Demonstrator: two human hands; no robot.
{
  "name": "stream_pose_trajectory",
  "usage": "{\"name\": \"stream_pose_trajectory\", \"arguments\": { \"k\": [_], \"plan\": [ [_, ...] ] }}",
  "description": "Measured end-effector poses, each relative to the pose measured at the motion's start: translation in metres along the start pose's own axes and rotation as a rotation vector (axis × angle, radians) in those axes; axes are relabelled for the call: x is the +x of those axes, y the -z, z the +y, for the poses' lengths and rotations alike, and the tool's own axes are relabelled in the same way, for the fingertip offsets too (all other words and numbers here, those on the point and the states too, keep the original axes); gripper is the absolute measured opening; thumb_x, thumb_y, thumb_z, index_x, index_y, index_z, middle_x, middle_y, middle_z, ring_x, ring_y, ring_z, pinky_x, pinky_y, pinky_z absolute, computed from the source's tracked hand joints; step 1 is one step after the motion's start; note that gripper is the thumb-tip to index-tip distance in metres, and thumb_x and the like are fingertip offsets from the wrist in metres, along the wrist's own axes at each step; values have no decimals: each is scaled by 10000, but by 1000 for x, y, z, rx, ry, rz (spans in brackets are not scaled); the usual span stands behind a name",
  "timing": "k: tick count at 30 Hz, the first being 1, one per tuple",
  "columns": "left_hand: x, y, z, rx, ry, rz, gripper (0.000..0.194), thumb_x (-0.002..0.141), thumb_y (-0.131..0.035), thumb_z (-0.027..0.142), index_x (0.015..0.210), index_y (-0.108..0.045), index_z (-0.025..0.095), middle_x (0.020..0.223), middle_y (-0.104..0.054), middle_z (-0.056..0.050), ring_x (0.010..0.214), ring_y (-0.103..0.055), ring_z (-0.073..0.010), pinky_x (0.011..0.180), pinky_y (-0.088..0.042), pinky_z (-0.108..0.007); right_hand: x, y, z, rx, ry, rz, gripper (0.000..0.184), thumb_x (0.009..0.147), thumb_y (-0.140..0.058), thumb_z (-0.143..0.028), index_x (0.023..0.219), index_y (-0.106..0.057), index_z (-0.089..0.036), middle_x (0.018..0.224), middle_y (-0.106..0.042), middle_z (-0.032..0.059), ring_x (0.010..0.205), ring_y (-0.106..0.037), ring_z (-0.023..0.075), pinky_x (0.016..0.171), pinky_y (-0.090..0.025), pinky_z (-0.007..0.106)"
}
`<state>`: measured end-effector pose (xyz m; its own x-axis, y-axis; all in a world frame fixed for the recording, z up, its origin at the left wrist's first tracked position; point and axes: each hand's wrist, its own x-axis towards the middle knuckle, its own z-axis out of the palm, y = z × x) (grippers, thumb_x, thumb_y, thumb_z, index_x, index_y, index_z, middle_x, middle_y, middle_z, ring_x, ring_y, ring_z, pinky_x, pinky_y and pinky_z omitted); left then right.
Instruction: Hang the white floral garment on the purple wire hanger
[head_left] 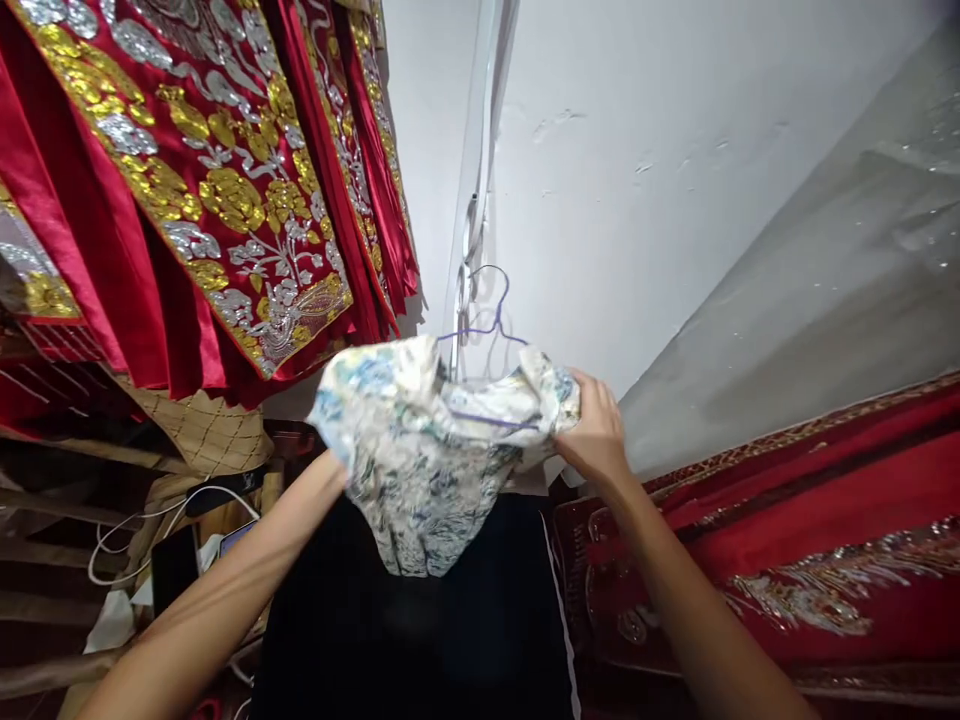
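A short white blouse (427,470) with blue and green floral print is spread out in front of me, slightly blurred. A thin purple hanger (498,318) sits inside it; its hook rises above the neckline and its lower bar shows through the neck opening. My right hand (598,425) is closed around the end of the right sleeve. The left forearm (300,510) reaches up to the other sleeve, where the cloth covers my left hand, so its fingers are hidden.
Red garments (247,200) with gold and silver sequins hang at upper left. A white wall (600,180) with a vertical strip (472,170) stands ahead. Translucent plastic (787,280) and red embroidered cloth (840,520) are at right. White cables (101,560) and a dark phone (175,565) lie at lower left.
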<state>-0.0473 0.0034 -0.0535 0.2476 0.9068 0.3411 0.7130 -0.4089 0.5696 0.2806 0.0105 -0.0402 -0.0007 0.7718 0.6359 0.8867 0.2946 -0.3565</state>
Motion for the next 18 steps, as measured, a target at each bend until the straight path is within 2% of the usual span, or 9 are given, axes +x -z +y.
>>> {"name": "stream_pose_trajectory", "arguments": {
  "k": [2, 4, 5, 7, 9, 12, 15, 17, 18],
  "plan": [
    [-12, -1, -16, -190, 81, 13, 658, 1028, -168, 499, 1054, -727, 153, 809, -753, -106, 958, -720, -241, 803, -601, -366, 19, 7, 6, -86, -57, 48, 671, 707, -638, -301, 1352, -476, -206, 1184, -586, 146, 1115, -530, 382, 934, -427, 498],
    [-19, -8, -26, -545, 234, 44, 748, 996, -107, 606, 1171, -685, 164, 972, -769, -137, 1115, -683, -282, 929, -560, -462, 36, 6, -3, -118, -44, 62, 702, 703, -660, -332, 1362, -469, -187, 1194, -578, 167, 1115, -522, 399, 933, -421, 512],
    [-22, -13, -29, -716, 316, 72, 746, 973, -155, 662, 1241, -647, 169, 1098, -750, -144, 1198, -642, -289, 1002, -518, -479, 43, 4, -12, -112, -18, 52, 712, 706, -665, -345, 1370, -466, -181, 1200, -575, 174, 1115, -520, 401, 936, -420, 514],
    [-25, -25, -31, -911, 420, 151, 668, 907, -424, 691, 1329, -580, 197, 1304, -670, -126, 1323, -546, -289, 1115, -428, -467, 48, -2, -31, -82, 36, 16, 724, 713, -663, -340, 1390, -462, -179, 1207, -572, 175, 1118, -518, 397, 947, -417, 517],
    [-30, -37, -30, -937, 437, 223, 656, 815, -679, 563, 1363, -547, 228, 1389, -617, -94, 1380, -484, -281, 1174, -364, -423, 43, -6, -47, -45, 74, -15, 763, 694, -657, -282, 1421, -444, -187, 1216, -569, 166, 1134, -517, 393, 964, -412, 521],
    [-45, -54, -25, -975, 471, 281, 711, 763, -779, 428, 1403, -510, 273, 1396, -613, -70, 1373, -493, -280, 1189, -354, -400, 18, -8, -52, 33, 113, -47, 860, 661, -627, -195, 1483, -377, -225, 1319, -530, 147, 1226, -482, 391, 1022, -386, 543],
    [-68, -69, -18, -1130, 589, 230, 748, 769, -785, 405, 1443, -474, 302, 1416, -596, -69, 1344, -524, -299, 1162, -401, -421, -21, -12, -50, 185, 103, 32, 785, 731, -638, -271, 1475, -387, -265, 1483, -427, 119, 1392, -339, 396, 1121, -287, 597],
    [-83, -78, -10, -1223, 662, 167, 737, 784, -775, 413, 1449, -477, 307, 1410, -600, -76, 1346, -520, -307, 1159, -408, -437, -54, -25, -55, 382, -32, 121, 627, 806, -630, -374, 1400, -465, -258, 1473, -452, 123, 1406, -340, 383, 1132, -287, 596],
    [-89, -81, -5, -1249, 683, 139, 725, 790, -771, 414, 1447, -485, 309, 1405, -604, -77, 1354, -511, -306, 1166, -398, -442, -72, -35, -60, 512, -153, 138, 523, 850, -602, -412, 1340, -509, -253, 1410, -512, 129, 1350, -424, 363, 1104, -343, 570]
  ]
}}
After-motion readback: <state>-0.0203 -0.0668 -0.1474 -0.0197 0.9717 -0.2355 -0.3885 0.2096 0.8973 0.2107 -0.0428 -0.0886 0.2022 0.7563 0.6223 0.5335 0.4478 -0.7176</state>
